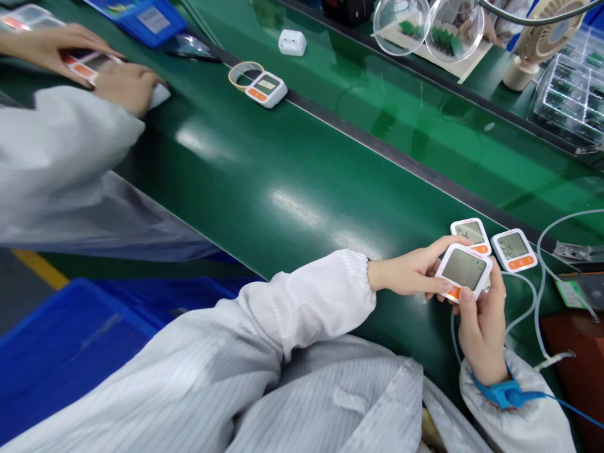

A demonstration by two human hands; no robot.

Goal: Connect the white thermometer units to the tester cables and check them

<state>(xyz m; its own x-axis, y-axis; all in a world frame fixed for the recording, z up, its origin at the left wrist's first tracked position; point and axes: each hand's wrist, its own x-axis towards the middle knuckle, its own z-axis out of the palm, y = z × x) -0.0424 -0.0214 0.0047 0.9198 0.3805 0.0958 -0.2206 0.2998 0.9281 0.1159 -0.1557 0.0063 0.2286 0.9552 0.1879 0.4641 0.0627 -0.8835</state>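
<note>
Both my hands hold one small white device [465, 270] with a grey screen and an orange button, just above the green conveyor belt [283, 182]. My left hand [413, 272] grips its left side, thumb near the orange button. My right hand [481, 327] wraps it from below, thumb on the front edge; a blue wrist strap [503, 391] sits on that wrist. Two more identical devices [470, 234] [513, 250] lie on the belt right behind the held one.
A co-worker's hands [127, 85] at the far left handle another device. A fourth device [267, 89] lies beside a tape roll [243, 72]. White tubes [538, 302] curl at right. A blue bin [70, 346] sits below left. A fan [542, 38] and clear trays [570, 94] stand far right.
</note>
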